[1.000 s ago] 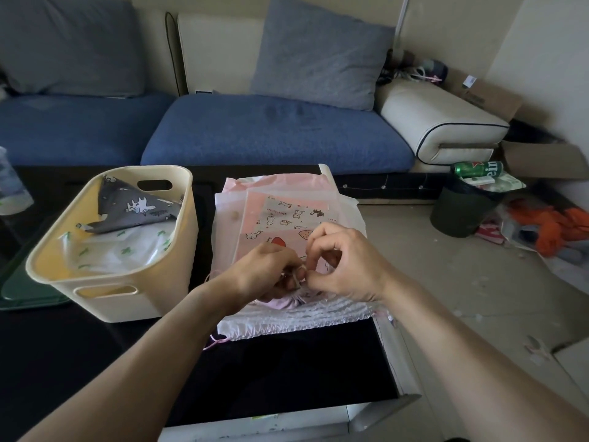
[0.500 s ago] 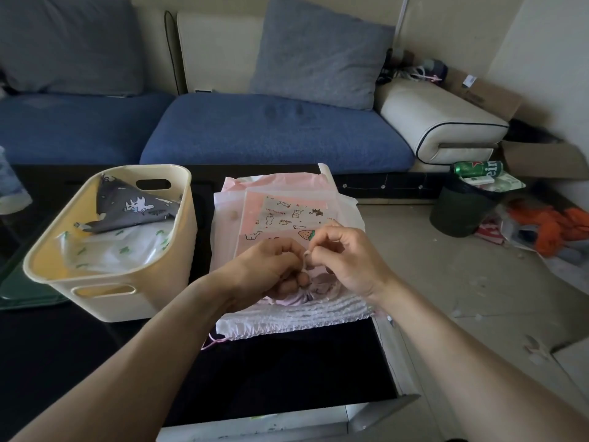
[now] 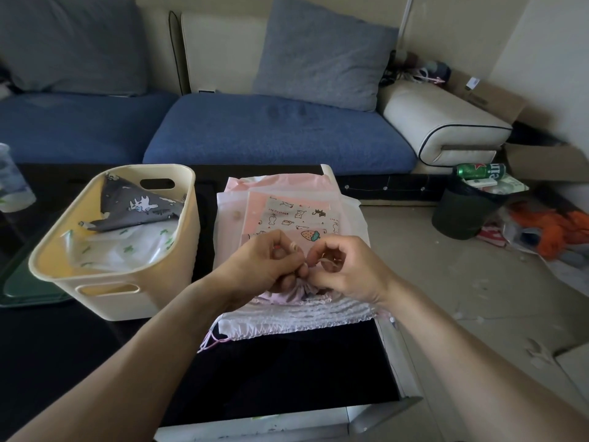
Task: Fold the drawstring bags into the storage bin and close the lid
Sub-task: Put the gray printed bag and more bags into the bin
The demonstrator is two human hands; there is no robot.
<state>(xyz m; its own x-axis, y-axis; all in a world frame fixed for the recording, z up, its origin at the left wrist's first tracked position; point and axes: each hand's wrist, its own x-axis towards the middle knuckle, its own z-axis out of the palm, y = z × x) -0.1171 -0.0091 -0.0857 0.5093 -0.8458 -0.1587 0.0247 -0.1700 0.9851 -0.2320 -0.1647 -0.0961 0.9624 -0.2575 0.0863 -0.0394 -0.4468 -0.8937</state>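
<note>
Both hands [image 3: 302,266] pinching gathered neck of small pink drawstring bag [image 3: 291,293]. Soft, light, slippery; best gripped at neck

The storage bin [image 3: 127,301] stands on the table [image 3: 287,371], left of the bag stack [image 3: 350,212].

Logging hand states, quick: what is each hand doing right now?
Left hand: fingers curled, pinching the gathered top of the small pink drawstring bag.
Right hand: pinching the same bag's top.
</note>
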